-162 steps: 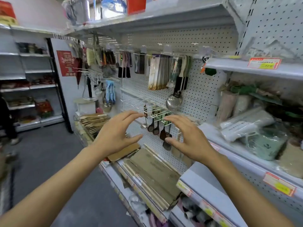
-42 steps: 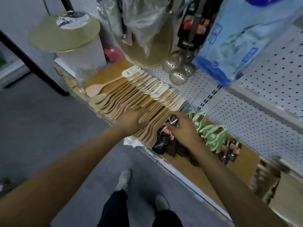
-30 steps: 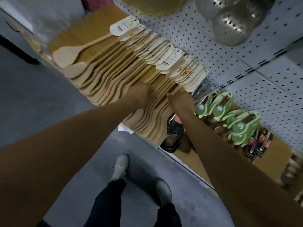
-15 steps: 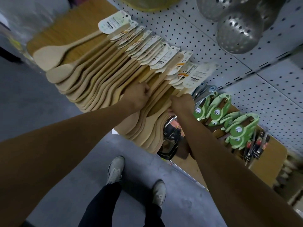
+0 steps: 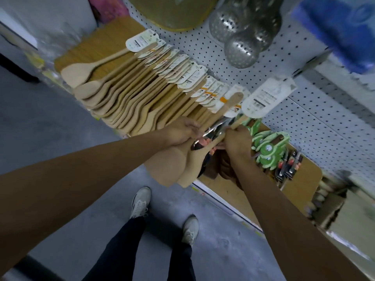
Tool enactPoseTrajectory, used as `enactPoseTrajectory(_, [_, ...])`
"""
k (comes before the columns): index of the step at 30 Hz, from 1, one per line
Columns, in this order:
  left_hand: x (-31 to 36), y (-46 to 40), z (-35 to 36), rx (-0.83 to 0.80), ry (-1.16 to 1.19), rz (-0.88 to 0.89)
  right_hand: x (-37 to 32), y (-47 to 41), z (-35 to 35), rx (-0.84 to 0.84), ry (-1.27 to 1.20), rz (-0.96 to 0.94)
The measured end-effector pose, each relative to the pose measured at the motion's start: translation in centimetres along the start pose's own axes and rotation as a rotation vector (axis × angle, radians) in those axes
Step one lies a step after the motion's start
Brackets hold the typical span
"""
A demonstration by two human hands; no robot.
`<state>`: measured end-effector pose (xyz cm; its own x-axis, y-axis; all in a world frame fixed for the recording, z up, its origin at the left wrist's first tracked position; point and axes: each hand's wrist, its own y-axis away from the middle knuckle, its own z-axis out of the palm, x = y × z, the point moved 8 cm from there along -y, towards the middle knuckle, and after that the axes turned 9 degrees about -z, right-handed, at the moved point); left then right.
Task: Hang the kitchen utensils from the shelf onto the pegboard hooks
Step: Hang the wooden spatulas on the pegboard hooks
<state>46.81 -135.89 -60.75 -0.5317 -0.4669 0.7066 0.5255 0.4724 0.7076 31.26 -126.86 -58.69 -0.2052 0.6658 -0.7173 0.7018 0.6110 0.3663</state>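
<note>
Both your hands gripped pale wooden spatulas (image 5: 178, 159) by their handles: left hand (image 5: 180, 131), right hand (image 5: 237, 138). Half a second earlier they lay in the shelf row (image 5: 129, 94); now lifted clear, ready for the white pegboard (image 5: 316, 118).

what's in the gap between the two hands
In the head view, between the left hand and right hand run the handles of the lifted wooden spatulas, with shiny metal utensils showing behind them.

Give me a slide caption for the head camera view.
Both hands lift wooden spatulas off the shelf row, below the pegboard.
</note>
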Motion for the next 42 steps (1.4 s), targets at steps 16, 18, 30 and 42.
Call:
enactPoseTrajectory(16, [3.8,17.3,18.9,-0.121,-0.084,0.179,3.7,16.4,-21.7,-0.088,-0.014,-0.134])
enactPoseTrajectory(18, [4.7,19.1,21.6,-0.152,-0.126,0.190,4.5,18.0,-24.6,-0.078,-0.026,-0.143])
enactPoseTrajectory(30, [10.5,26.3,34.8,-0.385,-0.414,0.468,8.5,26.3,-38.9,0.226,-0.006,-0.222])
enactPoseTrajectory(42, [13.7,32.9,49.1,-0.475,-0.575,0.711,15.7,37.5,-51.9,0.566,-0.316,-0.227])
